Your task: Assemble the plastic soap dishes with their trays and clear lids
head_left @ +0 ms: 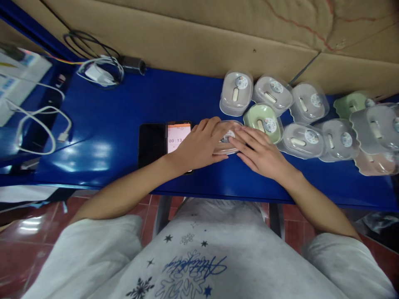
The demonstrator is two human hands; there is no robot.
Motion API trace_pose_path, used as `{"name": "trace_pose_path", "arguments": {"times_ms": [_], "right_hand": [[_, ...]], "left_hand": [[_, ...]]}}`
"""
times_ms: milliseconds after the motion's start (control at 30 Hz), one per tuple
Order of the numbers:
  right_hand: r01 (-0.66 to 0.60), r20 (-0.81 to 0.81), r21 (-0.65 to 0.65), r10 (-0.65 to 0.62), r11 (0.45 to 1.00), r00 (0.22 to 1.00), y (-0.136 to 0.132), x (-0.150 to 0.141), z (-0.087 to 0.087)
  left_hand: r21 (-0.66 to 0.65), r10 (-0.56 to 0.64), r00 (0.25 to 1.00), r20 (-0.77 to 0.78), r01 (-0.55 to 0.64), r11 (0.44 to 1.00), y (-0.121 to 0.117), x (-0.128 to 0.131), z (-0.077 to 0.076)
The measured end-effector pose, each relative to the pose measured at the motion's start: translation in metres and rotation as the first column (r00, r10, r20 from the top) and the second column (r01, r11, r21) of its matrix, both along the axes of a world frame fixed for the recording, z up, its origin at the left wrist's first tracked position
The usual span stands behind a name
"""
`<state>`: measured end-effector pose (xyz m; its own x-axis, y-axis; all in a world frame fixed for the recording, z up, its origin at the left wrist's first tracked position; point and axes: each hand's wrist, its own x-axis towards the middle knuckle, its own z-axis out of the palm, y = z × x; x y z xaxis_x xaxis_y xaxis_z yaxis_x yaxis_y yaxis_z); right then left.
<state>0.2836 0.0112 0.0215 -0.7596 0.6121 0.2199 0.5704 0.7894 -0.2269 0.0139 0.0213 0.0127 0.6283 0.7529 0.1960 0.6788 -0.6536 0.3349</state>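
A pinkish plastic box (230, 148) with a clear lid and a round sticker lies on the blue table between my two hands. My left hand (203, 143) grips its left side, fingers over the top and thumb along the near edge. My right hand (263, 153) holds the right side, with its fingers bent over the lid. Much of the box is hidden under my fingers. Just behind my right hand stands a green lidded box (260, 112). A phone (177, 135) showing a timer lies partly under my left wrist.
Several clear-lidded grey boxes (307, 101) stand at the right, some touching. A stacked box (378, 128) is at the far right. At the left lie a white charger (99, 75), cables and a power strip (18, 83). Cardboard (187, 37) lines the back.
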Motion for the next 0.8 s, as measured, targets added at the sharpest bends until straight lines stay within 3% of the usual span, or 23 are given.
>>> {"name": "trace_pose_path", "arguments": {"times_ms": [200, 467, 633, 800], "right_hand": [[-0.026, -0.047, 0.077, 0.029, 0.997, 0.998, 0.002, 0.008, 0.001], [0.214, -0.225, 0.131, -0.181, 0.968, 0.957, 0.005, 0.020, 0.007], [0.295, -0.241, 0.087, -0.267, 0.952, 0.933, 0.006, 0.019, 0.008], [0.401, -0.262, 0.112, -0.362, 0.909, 0.894, 0.009, 0.016, 0.008]], "left_hand": [[-0.020, -0.114, 0.993, 0.014, 0.114, 0.993, 0.001, -0.005, 0.003], [0.020, -0.110, 0.973, 0.201, 0.108, 0.994, -0.003, -0.004, 0.018], [-0.029, 0.025, 0.974, 0.226, -0.019, 0.999, 0.019, -0.014, 0.030], [0.012, -0.006, 0.997, 0.075, 0.005, 1.000, 0.064, -0.013, 0.039]]}}
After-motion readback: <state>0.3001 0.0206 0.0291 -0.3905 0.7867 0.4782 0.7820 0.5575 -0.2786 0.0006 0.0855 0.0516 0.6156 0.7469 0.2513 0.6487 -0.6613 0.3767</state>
